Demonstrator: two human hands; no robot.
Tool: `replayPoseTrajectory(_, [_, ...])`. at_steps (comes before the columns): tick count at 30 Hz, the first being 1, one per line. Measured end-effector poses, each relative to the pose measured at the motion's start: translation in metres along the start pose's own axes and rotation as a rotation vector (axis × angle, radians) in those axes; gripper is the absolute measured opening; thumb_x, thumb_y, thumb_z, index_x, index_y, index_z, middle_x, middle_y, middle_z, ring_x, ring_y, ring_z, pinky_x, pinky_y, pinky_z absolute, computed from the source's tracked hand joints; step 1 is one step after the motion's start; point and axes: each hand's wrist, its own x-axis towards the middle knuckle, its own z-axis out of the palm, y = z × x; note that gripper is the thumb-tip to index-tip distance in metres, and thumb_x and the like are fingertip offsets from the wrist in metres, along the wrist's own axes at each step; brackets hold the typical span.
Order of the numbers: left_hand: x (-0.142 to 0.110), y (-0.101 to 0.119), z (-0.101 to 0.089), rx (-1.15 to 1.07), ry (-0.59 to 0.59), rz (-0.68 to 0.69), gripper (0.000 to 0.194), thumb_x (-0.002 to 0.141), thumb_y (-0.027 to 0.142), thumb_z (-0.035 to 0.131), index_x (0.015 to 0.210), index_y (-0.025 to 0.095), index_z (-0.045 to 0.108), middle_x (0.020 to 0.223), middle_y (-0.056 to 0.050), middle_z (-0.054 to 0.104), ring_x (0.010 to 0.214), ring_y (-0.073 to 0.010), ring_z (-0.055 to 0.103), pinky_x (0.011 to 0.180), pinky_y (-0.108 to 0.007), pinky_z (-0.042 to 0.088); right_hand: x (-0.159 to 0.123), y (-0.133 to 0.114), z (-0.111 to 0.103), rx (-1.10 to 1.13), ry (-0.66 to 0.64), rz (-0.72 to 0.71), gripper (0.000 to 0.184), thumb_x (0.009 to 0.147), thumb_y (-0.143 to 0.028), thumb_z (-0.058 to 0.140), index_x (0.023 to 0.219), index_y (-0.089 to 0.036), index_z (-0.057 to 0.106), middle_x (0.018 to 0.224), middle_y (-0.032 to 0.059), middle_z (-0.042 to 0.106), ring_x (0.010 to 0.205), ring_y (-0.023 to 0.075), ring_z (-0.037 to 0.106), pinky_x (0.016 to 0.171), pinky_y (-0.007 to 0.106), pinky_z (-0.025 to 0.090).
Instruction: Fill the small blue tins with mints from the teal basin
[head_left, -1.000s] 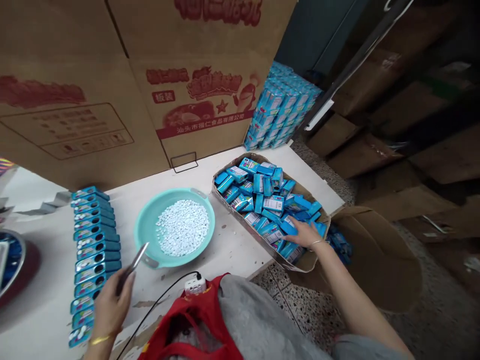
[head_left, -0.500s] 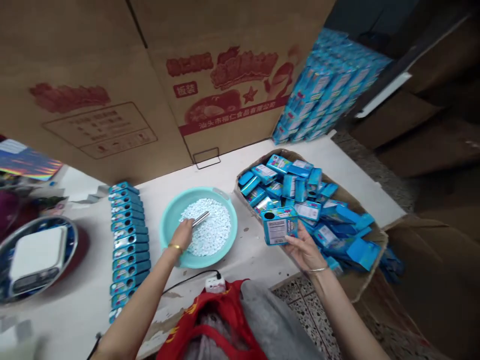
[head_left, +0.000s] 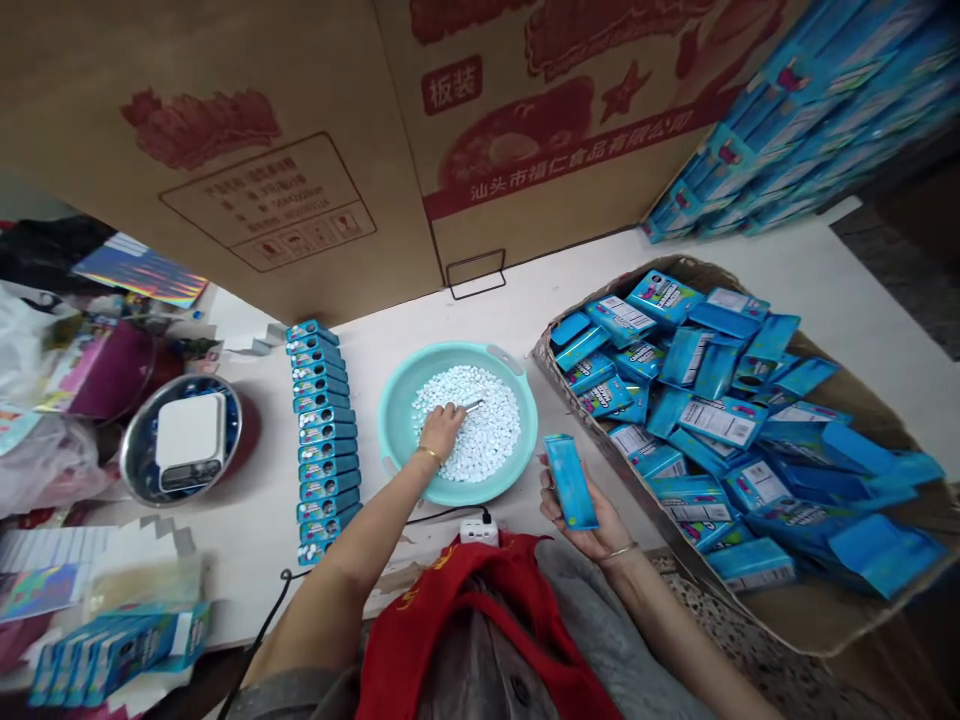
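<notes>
My left hand (head_left: 441,430) is closed around a slim metal scoop (head_left: 474,405), its tip among small white tablets (head_left: 487,445). These lie in a round turquoise basin (head_left: 390,405) on the table. In my right hand (head_left: 604,525), right of the basin, is a small blue box (head_left: 570,482), a narrow plain side facing up. My fingers wrap its edges. A cut-down carton (head_left: 795,615) beside that hand holds a heap of similar blue boxes (head_left: 720,420). Left of the basin, blue boxes (head_left: 328,440) stand in a tight row, with dark round holes on their tops.
A large brown carton (head_left: 300,120) stands along the back, a wire loop (head_left: 476,275) at its foot. Stacked blue boxes (head_left: 795,120) rise at back right. At left, a metal bowl (head_left: 240,440) carries a white scale (head_left: 191,440). A white plug block (head_left: 478,530) with cable lies at the front.
The view has shifted, so the table things appear larger. My right hand has turned the box from its printed label face to a narrow side. My left hand keeps the scoop in the tablets.
</notes>
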Motion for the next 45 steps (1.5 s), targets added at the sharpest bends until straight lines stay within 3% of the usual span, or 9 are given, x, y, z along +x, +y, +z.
replayPoseTrajectory(5, [-0.017, 0.002, 0.005, -0.081, -0.135, 0.088, 0.043, 0.083, 0.0, 0.035, 0.119, 0.02, 0.05, 0.118, -0.013, 0.048, 0.107, -0.0269, 0.047, 0.091, -0.042, 0.039, 0.003, 0.003, 0.003, -0.009, -0.094, 0.011, 0.054, 0.083, -0.064, 0.031, 0.1, -0.023, 0.063, 0.079, 0.0091, 0.063, 0.069, 0.0241, 0.06, 0.06, 0.04, 0.049])
replayPoseTrajectory(11, [-0.035, 0.017, 0.013, -0.266, -0.267, 0.159, 0.049, 0.07, -0.006, 0.046, 0.114, 0.013, 0.05, 0.109, -0.013, 0.055, 0.096, -0.0239, 0.055, 0.086, -0.036, 0.043, 0.0, -0.02, 0.018, 0.152, -0.241, -0.021, 0.106, 0.064, -0.09, 0.012, 0.134, -0.018, 0.046, 0.101, 0.0165, 0.063, 0.065, 0.0236, 0.058, 0.059, 0.041, 0.047])
replayPoseTrajectory(15, [-0.044, 0.021, 0.01, -0.399, -0.247, 0.164, 0.042, 0.075, 0.001, 0.046, 0.115, 0.012, 0.046, 0.108, -0.011, 0.058, 0.098, -0.0206, 0.055, 0.087, -0.032, 0.044, -0.002, -0.014, 0.013, 0.129, -0.247, -0.034, 0.095, 0.064, -0.083, 0.043, 0.135, -0.021, 0.044, 0.115, 0.0162, 0.061, 0.081, 0.0279, 0.063, 0.073, 0.047, 0.051])
replayPoseTrajectory(18, [-0.048, 0.016, -0.001, -0.462, -0.227, 0.171, 0.037, 0.079, 0.01, 0.049, 0.116, 0.013, 0.045, 0.105, -0.009, 0.059, 0.092, -0.0187, 0.056, 0.084, -0.032, 0.046, 0.0, -0.001, 0.002, 0.019, -0.075, -0.067, 0.078, 0.066, -0.058, 0.067, 0.133, -0.024, 0.044, 0.122, 0.013, 0.06, 0.104, 0.031, 0.061, 0.09, 0.049, 0.048])
replayPoseTrajectory(22, [-0.055, 0.006, -0.03, -0.567, -0.117, 0.243, 0.032, 0.083, 0.022, 0.053, 0.113, 0.014, 0.048, 0.108, -0.01, 0.059, 0.094, -0.0196, 0.055, 0.087, -0.035, 0.046, 0.004, 0.002, -0.004, -0.317, 0.11, -0.279, 0.09, 0.062, -0.041, 0.079, 0.138, -0.027, 0.033, 0.134, 0.0105, 0.051, 0.118, 0.0286, 0.053, 0.1, 0.046, 0.046])
replayPoseTrajectory(27, [-0.072, -0.005, -0.091, -0.522, -0.002, 0.365, 0.026, 0.087, 0.024, 0.051, 0.111, 0.014, 0.051, 0.111, -0.011, 0.059, 0.099, -0.0205, 0.056, 0.088, -0.035, 0.046, 0.016, -0.014, 0.006, -0.769, 0.052, -0.561, 0.085, 0.069, -0.039, 0.075, 0.14, -0.024, 0.031, 0.142, 0.0122, 0.04, 0.132, 0.028, 0.039, 0.111, 0.048, 0.033])
replayPoseTrajectory(32, [-0.09, -0.003, -0.149, -0.364, -0.064, 0.441, 0.023, 0.089, 0.023, 0.048, 0.112, 0.017, 0.051, 0.111, -0.009, 0.059, 0.101, -0.0192, 0.056, 0.089, -0.033, 0.045, 0.037, -0.018, 0.022, -0.929, 0.055, -0.642, 0.081, 0.067, -0.037, 0.075, 0.135, -0.022, 0.034, 0.129, 0.0141, 0.048, 0.12, 0.0298, 0.049, 0.103, 0.05, 0.041])
replayPoseTrajectory(38, [-0.094, 0.018, -0.183, -0.029, -0.199, 0.42, 0.022, 0.086, 0.017, 0.05, 0.108, 0.016, 0.053, 0.108, -0.007, 0.062, 0.1, -0.0202, 0.059, 0.085, -0.032, 0.047, 0.053, -0.018, 0.033, -1.057, -0.062, -0.78, 0.077, 0.07, -0.032, 0.071, 0.136, -0.021, 0.033, 0.132, 0.0145, 0.047, 0.124, 0.0299, 0.045, 0.104, 0.05, 0.04])
replayPoseTrajectory(45, [-0.103, 0.071, -0.207, 0.351, -0.261, 0.325, 0.025, 0.086, 0.006, 0.045, 0.109, 0.012, 0.053, 0.1, -0.011, 0.064, 0.089, -0.0227, 0.063, 0.071, -0.033, 0.049, 0.058, -0.007, 0.034, -1.087, -0.138, -0.821, 0.077, 0.074, -0.032, 0.068, 0.14, -0.022, 0.03, 0.134, 0.0142, 0.045, 0.127, 0.0289, 0.043, 0.107, 0.051, 0.038])
